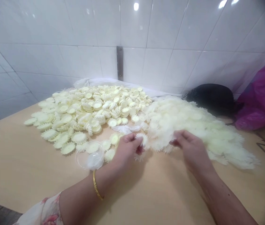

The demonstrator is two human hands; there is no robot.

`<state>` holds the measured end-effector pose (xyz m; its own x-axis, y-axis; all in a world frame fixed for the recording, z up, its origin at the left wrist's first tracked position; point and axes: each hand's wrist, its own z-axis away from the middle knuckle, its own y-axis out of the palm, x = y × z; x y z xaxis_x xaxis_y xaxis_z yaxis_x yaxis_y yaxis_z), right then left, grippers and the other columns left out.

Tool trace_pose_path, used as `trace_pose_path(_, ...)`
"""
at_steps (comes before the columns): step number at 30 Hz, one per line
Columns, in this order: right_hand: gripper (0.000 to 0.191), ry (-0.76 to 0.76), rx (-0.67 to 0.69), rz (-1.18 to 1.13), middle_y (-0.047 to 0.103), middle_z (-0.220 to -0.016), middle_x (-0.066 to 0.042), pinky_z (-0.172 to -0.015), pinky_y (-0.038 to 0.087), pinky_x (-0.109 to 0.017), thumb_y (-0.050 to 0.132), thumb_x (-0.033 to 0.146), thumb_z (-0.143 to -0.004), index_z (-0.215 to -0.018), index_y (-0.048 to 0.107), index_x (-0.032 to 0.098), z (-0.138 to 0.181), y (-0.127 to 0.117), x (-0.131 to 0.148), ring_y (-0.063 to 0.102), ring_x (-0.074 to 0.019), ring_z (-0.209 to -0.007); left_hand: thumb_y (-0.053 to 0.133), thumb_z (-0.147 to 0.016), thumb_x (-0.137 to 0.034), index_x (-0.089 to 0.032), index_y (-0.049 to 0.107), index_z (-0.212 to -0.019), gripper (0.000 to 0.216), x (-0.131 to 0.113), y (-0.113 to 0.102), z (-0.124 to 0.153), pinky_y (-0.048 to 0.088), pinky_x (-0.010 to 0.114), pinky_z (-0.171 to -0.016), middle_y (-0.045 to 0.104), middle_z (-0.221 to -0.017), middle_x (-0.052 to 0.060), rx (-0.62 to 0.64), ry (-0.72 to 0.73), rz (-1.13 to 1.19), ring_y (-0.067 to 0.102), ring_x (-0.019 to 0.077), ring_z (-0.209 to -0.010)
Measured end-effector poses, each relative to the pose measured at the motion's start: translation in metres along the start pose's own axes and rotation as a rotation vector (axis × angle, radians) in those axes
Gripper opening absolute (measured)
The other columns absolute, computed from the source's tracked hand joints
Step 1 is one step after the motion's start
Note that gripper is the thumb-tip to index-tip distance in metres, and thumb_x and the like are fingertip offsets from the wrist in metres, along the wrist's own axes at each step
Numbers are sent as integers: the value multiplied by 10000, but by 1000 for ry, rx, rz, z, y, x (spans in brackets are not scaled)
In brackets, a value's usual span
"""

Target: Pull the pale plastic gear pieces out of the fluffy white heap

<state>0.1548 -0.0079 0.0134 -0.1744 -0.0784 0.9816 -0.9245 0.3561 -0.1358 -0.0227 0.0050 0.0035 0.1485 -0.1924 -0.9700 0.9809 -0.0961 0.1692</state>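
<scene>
My left hand (127,147) is closed in a pinch on a small cream toothed plastic ring (142,137) near the middle of the wooden table (29,168). My right hand (190,147) reaches into the edge of a pale feathery pile of cream pieces (193,125), its fingers curled on some of them. A heap of several cream toothed discs (87,109) lies to the left, just beyond my left hand. A gold bangle (96,186) sits on my left wrist.
A clear round lid or small dish (91,156) lies beside my left wrist. A black object (211,97) and a magenta plastic bag (261,97) sit at the back right. White tiled wall (76,37) stands behind the table.
</scene>
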Motion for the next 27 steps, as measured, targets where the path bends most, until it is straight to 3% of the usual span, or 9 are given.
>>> trace_pose_path(4,190,14,600,40,550,-614,6,-577,399,-245,536,303,-778,-642,590,182,11,2,11,497,-134,-597,651,-632,-239,-158,494,-575,186,-3,2,0,371,240,-517,524,-487,-11,1,-5,68,477,91,-472)
trace_pose_path(7,127,25,829,154,559,-638,0,-538,374,-237,522,219,-757,-675,610,181,23,9,16,485,-137,-600,648,-631,-204,-163,484,-570,179,-4,3,2,362,235,-513,491,-460,-28,15,-5,99,467,84,-464)
trace_pose_path(11,154,-11,809,277,476,-556,32,-495,319,-216,507,137,-735,-592,545,179,28,14,14,423,-107,-543,645,-659,-252,-166,450,-543,242,-1,2,3,340,232,-489,467,-440,-37,70,42,52,428,73,-437)
trace_pose_path(17,110,-107,470,166,536,-664,10,-548,371,-254,567,301,-770,-755,578,192,23,13,12,463,-130,-602,656,-669,-323,-166,438,-571,286,3,2,5,310,220,-460,466,-448,-47,130,30,91,401,60,-415)
trace_pose_path(23,144,-73,624,-20,582,-720,-15,-663,432,-300,600,333,-760,-795,580,195,22,18,6,547,-168,-711,709,-609,-341,-172,404,-548,354,0,6,10,274,207,-435,438,-413,-59,164,-63,110,392,56,-394)
trace_pose_path(27,148,13,619,-80,603,-708,-19,-650,441,-295,597,335,-754,-731,577,190,22,20,2,563,-174,-706,635,-665,-465,-162,414,-503,408,1,5,10,262,216,-427,422,-410,-45,215,-59,58,365,52,-380)
